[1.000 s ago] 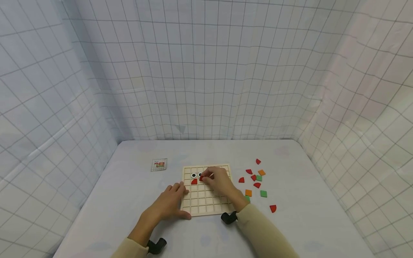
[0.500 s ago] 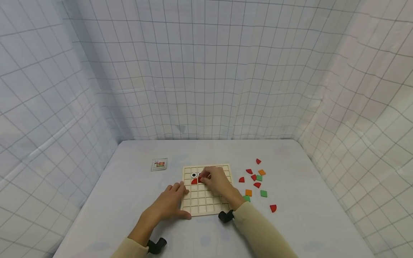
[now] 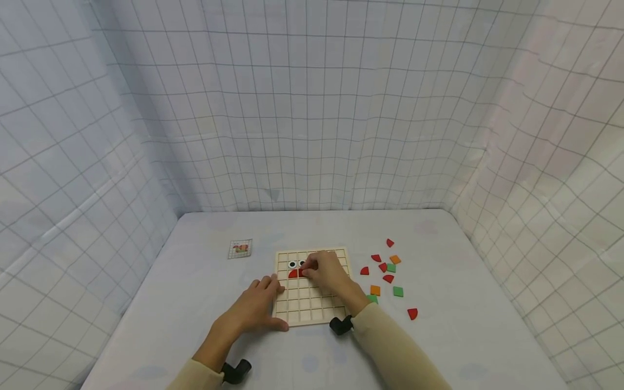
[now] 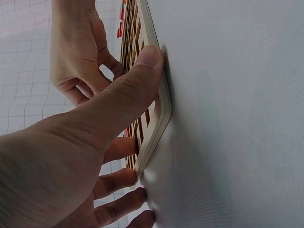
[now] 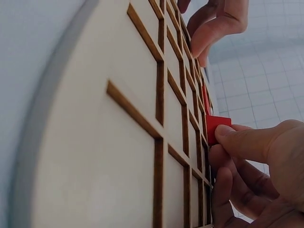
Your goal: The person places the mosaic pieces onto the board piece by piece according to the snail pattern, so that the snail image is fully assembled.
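Observation:
My right hand (image 3: 331, 272) pinches a small red tile (image 5: 217, 124) between thumb and fingers, low over the upper left part of a wooden grid board (image 3: 312, 303). Right beside that tile, a red quarter-circle tile (image 3: 293, 274) lies in a cell. Above the pair are two white eye tiles with black centres (image 3: 292, 265), the right one partly covered by my fingers. My left hand (image 3: 255, 306) rests spread at the board's near left corner. Its thumb (image 4: 142, 66) presses the near rim, and the other fingers lie along the left edge.
Right of the board lie several loose tiles: red quarter circles (image 3: 413, 313), orange squares (image 3: 375, 291) and green squares (image 3: 398, 292). A small picture card (image 3: 240, 249) lies behind and left of the board. White gridded cloth walls (image 3: 312, 135) stand around the table (image 3: 468, 325).
My right hand has shifted slightly left and toward me with the red tile, which now sits against the red quarter-circle tile. My left hand has stayed in place.

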The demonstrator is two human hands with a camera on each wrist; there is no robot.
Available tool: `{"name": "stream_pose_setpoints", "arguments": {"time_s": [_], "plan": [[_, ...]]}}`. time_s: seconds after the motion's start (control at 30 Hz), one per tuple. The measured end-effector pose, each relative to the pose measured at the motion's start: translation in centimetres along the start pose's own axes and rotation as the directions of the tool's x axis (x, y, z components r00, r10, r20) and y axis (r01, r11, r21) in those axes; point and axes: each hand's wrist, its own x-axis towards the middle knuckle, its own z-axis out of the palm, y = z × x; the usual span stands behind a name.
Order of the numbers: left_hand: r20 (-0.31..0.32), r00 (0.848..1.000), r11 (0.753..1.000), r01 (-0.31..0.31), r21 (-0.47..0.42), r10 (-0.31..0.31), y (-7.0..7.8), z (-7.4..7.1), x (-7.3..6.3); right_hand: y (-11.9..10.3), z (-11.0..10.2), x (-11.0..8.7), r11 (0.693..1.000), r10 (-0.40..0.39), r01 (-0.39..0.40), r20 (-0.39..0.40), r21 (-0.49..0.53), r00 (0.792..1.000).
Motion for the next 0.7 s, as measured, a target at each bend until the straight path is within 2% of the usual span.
{"name": "stream_pose_setpoints", "arguments": {"time_s": [0.23, 0.4, 0.47, 0.63, 0.7], "plan": [[-0.013, 1.0, 1.0, -0.004, -0.004, 0.004, -0.2, 0.2, 0.0, 0.3, 0.1, 0.3, 1.0, -0.027, 0.027, -0.014, 0.015, 1.0], [-0.016, 1.0, 1.0, 0.002, -0.004, -0.002, -0.2, 0.2, 0.1, 2.8, 1.7, 1.2, 0.989, -0.132, 0.128, -0.044, -0.076, 0.99], [-0.015, 1.0, 1.0, 0.008, -0.006, -0.008, -0.3, 0.2, 0.1, 2.9, 1.8, 1.1, 0.984, -0.154, 0.15, -0.04, -0.1, 0.987], [-0.018, 1.0, 1.0, 0.003, -0.004, -0.003, -0.4, 0.3, 0.1, 2.3, 1.3, 0.8, 0.991, -0.126, 0.125, -0.007, -0.055, 0.992], [-0.016, 1.0, 1.0, -0.002, -0.007, 0.002, -0.4, 0.3, 0.1, 3.2, 1.9, 1.0, 0.991, -0.121, 0.12, -0.011, -0.054, 0.993]]}}
